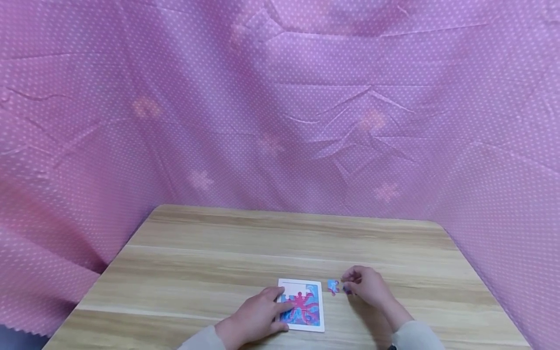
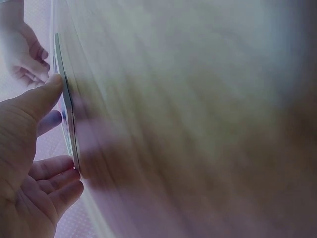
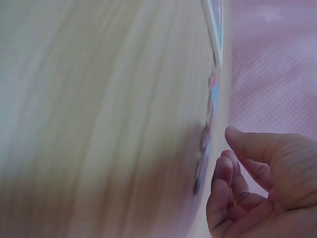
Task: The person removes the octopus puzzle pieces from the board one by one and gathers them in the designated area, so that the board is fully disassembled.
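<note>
A white-framed jigsaw puzzle with a pink octopus on blue lies on the table; the upper left of its picture area is bare white. My left hand rests at the frame's left side, fingers spread, one finger lying over the picture and the thumb at the near edge. To the right of the frame lies a loose puzzle piece, blue and pink. My right hand hovers over a darker puzzle piece beside it, fingers bent. In the right wrist view, nothing shows between thumb and fingers.
The wooden table extends beyond and to both sides of the puzzle, with rounded far corners. Pink dotted cloth hangs behind it and along both sides.
</note>
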`<state>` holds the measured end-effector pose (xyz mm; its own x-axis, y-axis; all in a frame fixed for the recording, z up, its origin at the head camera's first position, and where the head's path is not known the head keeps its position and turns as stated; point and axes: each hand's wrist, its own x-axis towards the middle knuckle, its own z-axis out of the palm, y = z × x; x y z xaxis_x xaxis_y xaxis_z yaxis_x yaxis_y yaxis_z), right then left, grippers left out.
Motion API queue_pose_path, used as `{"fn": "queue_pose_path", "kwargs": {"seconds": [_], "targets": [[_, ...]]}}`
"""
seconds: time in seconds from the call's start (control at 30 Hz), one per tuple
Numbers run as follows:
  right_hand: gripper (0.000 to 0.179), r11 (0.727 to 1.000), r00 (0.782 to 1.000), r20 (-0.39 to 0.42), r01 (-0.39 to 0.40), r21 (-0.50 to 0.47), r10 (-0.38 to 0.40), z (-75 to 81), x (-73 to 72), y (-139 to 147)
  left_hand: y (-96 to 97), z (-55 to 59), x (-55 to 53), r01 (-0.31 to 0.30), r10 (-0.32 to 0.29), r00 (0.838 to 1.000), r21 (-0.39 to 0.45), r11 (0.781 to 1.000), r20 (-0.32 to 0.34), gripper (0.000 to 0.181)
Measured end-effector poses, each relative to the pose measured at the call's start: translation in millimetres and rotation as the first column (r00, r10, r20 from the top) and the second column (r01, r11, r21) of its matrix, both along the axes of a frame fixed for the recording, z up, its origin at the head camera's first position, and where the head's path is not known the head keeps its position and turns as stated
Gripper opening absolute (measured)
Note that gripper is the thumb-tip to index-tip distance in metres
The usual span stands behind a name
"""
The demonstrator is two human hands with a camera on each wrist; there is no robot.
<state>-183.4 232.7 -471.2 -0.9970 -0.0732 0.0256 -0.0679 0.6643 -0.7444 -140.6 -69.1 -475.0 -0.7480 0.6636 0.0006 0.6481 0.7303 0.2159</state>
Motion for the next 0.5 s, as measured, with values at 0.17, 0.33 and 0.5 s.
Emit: {"fn": "queue_pose_path", "kwargs": {"seconds": [0.17, 0.33, 0.5], "targets": [[0.014, 0.995, 0.996, -0.010, -0.085, -0.049, 0.084, 5.0, -1.4, -16.9, 1.4, 0.0, -1.9, -0.012, 0.012, 1.000, 0.024, 1.000, 0.002, 0.049], [0.015, 0.982, 0.983, -0.039, -0.182, -0.055, 0.180, 6.1, -5.2, -35.2, 5.2, -0.7, -5.1, -0.009, 0.010, 1.000, 0.035, 0.999, -0.026, 0.050], [0.016, 0.964, 0.963, -0.048, -0.265, -0.030, 0.264, 4.4, -9.6, -49.3, 13.5, -2.1, -9.8, 0.039, -0.035, 0.997, 0.050, 0.998, -0.063, 0.051]]}}
